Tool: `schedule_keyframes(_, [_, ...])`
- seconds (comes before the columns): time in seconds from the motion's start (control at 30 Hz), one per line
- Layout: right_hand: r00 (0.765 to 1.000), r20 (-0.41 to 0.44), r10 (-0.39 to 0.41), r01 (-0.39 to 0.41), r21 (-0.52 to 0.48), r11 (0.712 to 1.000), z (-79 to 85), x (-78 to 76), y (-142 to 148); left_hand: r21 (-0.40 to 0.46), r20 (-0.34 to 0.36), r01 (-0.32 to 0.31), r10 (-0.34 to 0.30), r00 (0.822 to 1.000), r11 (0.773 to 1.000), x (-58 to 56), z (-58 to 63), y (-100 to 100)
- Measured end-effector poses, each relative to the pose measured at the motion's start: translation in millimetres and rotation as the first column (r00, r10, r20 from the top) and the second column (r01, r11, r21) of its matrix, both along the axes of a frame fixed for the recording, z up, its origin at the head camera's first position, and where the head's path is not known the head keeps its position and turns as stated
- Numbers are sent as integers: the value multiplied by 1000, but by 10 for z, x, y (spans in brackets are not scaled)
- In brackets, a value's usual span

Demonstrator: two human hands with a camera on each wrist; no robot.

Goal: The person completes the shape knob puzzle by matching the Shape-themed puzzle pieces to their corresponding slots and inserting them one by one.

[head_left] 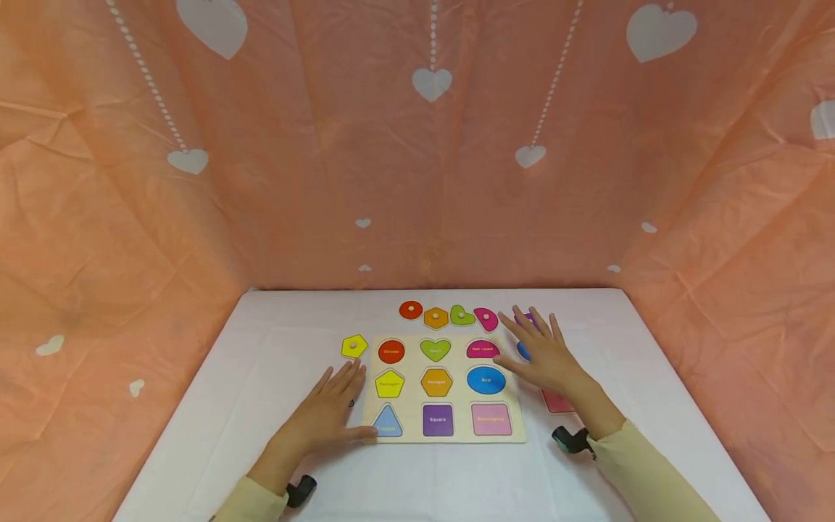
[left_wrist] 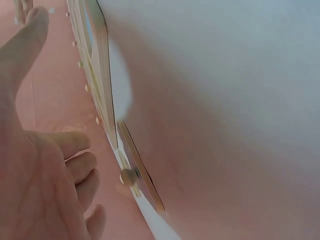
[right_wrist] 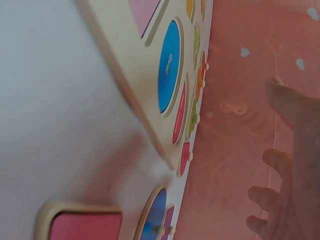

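Observation:
A wooden shape puzzle board [head_left: 412,406] lies flat on the white table, its recesses coloured and labelled. My left hand [head_left: 326,413] is spread over the board's left edge, fingers straight, thumb by the blue triangle recess; a blue bit of a piece shows beside it. Just beyond its fingertips lies a yellow pentagon piece [head_left: 354,346]. My right hand [head_left: 546,362], also spread with nothing held, is over the board's right side. It partly covers a purple piece [head_left: 525,318], a blue oval piece [head_left: 523,351] and a pink rectangle piece [head_left: 557,402].
Behind the board, a row holds a red circle piece [head_left: 411,310], an orange hexagon piece [head_left: 435,317], a green heart piece [head_left: 462,315] and a magenta half-round piece [head_left: 485,319], all knobbed. Orange cloth [head_left: 424,181] with white hearts encloses the table [head_left: 261,348] behind and at the sides.

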State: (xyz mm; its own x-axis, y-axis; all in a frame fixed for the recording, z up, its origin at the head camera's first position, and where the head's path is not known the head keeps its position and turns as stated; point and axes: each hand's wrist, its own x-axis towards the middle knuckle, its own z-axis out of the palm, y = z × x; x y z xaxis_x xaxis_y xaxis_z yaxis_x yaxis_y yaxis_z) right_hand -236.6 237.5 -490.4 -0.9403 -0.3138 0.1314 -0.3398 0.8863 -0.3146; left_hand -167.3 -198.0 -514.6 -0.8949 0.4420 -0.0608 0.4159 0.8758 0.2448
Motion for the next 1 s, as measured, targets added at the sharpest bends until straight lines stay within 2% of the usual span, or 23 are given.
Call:
schedule_keyframes(0.3, [999, -4, 37, -37, 26, 999, 19, -120, -219, -11, 26, 5, -4, 1000, 1000, 21, -23, 78])
schedule_keyframes(0.47, [998, -4, 61, -61, 27, 998, 39, -208, -338, -34, 57, -27, 29, 998, 999, 39, -58, 87])
schedule_keyframes(0.63, [996, 27, 90, -90, 2, 996, 9, -313, -441, -50, 102, -52, 57, 993, 997, 39, -73, 108])
schedule_keyframes(0.87, [990, 35, 137, -135, -44, 990, -11, -472, -599, -44, 114, -54, 59, 992, 998, 15, -65, 127])
schedule_keyframes(1.0, [989, 59, 135, -132, -40, 990, -16, -552, -667, -57, 118, -48, 54, 992, 997, 9, -60, 135])
